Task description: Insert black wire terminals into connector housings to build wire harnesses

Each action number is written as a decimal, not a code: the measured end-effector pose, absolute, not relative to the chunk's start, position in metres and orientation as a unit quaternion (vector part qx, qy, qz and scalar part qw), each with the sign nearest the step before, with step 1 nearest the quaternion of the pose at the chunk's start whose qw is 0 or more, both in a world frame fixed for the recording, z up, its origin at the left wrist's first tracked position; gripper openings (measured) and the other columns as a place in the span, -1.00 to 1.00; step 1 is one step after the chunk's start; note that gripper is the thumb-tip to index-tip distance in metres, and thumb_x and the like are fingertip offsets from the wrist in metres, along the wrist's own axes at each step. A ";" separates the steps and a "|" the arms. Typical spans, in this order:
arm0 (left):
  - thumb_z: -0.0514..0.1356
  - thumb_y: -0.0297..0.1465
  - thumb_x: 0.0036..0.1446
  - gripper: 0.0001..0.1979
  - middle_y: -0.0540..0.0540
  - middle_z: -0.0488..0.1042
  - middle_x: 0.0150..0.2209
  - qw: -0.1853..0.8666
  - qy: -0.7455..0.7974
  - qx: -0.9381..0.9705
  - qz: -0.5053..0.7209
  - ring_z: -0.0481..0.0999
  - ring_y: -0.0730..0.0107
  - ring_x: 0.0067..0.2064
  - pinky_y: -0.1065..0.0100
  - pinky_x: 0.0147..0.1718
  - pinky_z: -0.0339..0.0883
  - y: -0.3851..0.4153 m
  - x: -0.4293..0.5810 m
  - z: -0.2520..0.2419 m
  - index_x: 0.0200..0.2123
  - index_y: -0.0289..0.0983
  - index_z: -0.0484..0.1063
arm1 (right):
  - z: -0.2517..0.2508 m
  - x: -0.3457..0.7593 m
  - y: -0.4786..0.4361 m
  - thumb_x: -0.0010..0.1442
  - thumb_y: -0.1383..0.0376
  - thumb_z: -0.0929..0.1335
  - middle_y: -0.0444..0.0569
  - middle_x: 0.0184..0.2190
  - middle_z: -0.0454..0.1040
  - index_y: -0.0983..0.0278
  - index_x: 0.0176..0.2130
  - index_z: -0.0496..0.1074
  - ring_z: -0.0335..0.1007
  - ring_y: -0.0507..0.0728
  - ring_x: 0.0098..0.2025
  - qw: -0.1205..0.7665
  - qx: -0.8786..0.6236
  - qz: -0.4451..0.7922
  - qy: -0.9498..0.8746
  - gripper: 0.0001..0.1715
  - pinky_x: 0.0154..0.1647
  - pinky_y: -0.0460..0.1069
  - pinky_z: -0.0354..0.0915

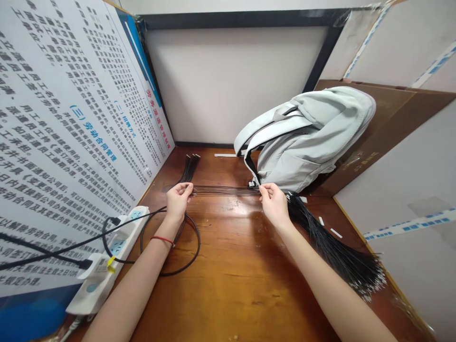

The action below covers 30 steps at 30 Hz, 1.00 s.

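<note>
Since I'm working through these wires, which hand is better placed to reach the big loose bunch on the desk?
Right. Your right hand pinches the thin black wires right beside the big loose bunch, while your left hand sits at the other end, far from it.

The scene is viewed from one head-worn camera, placed above the near edge of the wooden worktop [228, 285] and aimed forward and down. The left hand [179, 202] and right hand [274, 204] are seen from close by, while the far edge is framed higher up, with the printed notice board [78, 118] along the left edge.
</note>
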<state>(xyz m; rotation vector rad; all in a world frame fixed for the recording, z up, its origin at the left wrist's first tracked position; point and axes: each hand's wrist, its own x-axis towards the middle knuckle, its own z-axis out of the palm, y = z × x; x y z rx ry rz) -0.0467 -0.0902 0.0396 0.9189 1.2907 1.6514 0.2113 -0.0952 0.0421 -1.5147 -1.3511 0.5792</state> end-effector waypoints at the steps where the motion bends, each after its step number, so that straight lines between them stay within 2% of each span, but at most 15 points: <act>1: 0.36 -0.19 -0.33 -0.63 0.03 0.37 -0.65 0.401 0.525 0.373 0.651 0.22 0.61 -0.67 0.51 -0.70 0.00 -0.090 -0.048 0.040 -0.50 -0.35 0.42 | 0.043 0.210 -0.096 0.10 0.07 0.25 -0.04 -0.51 0.46 0.24 -0.40 0.32 0.36 0.10 -0.52 0.492 -0.625 0.236 -0.559 -0.71 -0.46 -0.01 0.22; 7: 0.29 -0.26 -0.18 -0.77 -0.05 0.46 -0.53 0.300 0.580 0.439 0.617 0.43 0.44 -0.49 0.45 -0.50 0.29 -0.087 -0.049 0.036 -0.50 -0.31 0.41 | 0.045 0.204 -0.097 0.13 0.08 0.23 -0.09 -0.56 0.41 0.23 -0.39 0.29 0.36 0.11 -0.50 0.516 -0.611 0.243 -0.550 -0.72 -0.41 0.00 0.24; 10: 0.30 -0.22 -0.21 -0.71 -0.06 0.47 -0.52 0.354 0.553 0.408 0.635 0.40 0.49 -0.51 0.47 -0.52 0.24 -0.082 -0.047 0.031 -0.50 -0.32 0.37 | 0.039 0.201 -0.095 0.11 0.06 0.24 -0.09 -0.50 0.41 0.23 -0.41 0.28 0.34 0.08 -0.50 0.539 -0.604 0.247 -0.532 -0.71 -0.42 -0.01 0.24; 14: 0.38 -0.16 -0.39 -0.57 0.04 0.39 -0.62 0.436 0.520 0.347 0.647 0.27 0.60 -0.61 0.53 -0.64 0.04 -0.080 -0.045 0.027 -0.51 -0.34 0.36 | 0.028 0.201 -0.089 0.05 0.02 0.27 -0.11 -0.55 0.39 0.26 -0.41 0.31 0.29 0.05 -0.55 0.555 -0.598 0.304 -0.491 -0.66 -0.48 -0.03 0.24; 17: 0.40 -0.15 -0.49 -0.51 0.01 0.40 -0.61 0.462 0.512 0.328 0.645 0.26 0.61 -0.61 0.52 -0.67 -0.04 -0.080 -0.043 0.028 -0.51 -0.36 0.38 | 0.021 0.206 -0.085 -0.01 0.00 0.32 -0.07 -0.51 0.44 0.28 -0.41 0.35 0.32 0.06 -0.51 0.554 -0.609 0.315 -0.472 -0.62 -0.47 -0.03 0.25; 22: 0.41 -0.13 -0.51 -0.49 -0.03 0.45 -0.56 0.468 0.519 0.340 0.629 0.27 0.62 -0.63 0.51 -0.67 0.01 -0.082 -0.043 0.029 -0.51 -0.37 0.40 | 0.013 0.211 -0.082 -0.01 0.00 0.33 -0.02 -0.48 0.47 0.28 -0.39 0.37 0.37 0.11 -0.45 0.562 -0.622 0.280 -0.468 -0.62 -0.39 0.01 0.27; 26: 0.40 -0.12 -0.48 -0.49 -0.06 0.47 -0.55 0.462 0.546 0.376 0.589 0.37 0.51 -0.58 0.48 -0.63 0.14 -0.082 -0.045 0.023 -0.47 -0.37 0.45 | 0.008 0.210 -0.083 0.04 0.01 0.29 0.02 -0.44 0.47 0.28 -0.38 0.36 0.39 0.15 -0.39 0.581 -0.621 0.247 -0.464 -0.63 -0.33 0.04 0.29; 30: 0.39 -0.13 -0.45 -0.51 -0.05 0.46 -0.52 0.449 0.540 0.397 0.591 0.38 0.49 -0.52 0.46 -0.60 0.21 -0.081 -0.047 0.015 -0.46 -0.37 0.48 | -0.004 0.210 -0.082 0.09 0.04 0.25 0.05 -0.38 0.48 0.28 -0.36 0.35 0.40 0.18 -0.31 0.580 -0.631 0.219 -0.467 -0.65 -0.25 0.07 0.29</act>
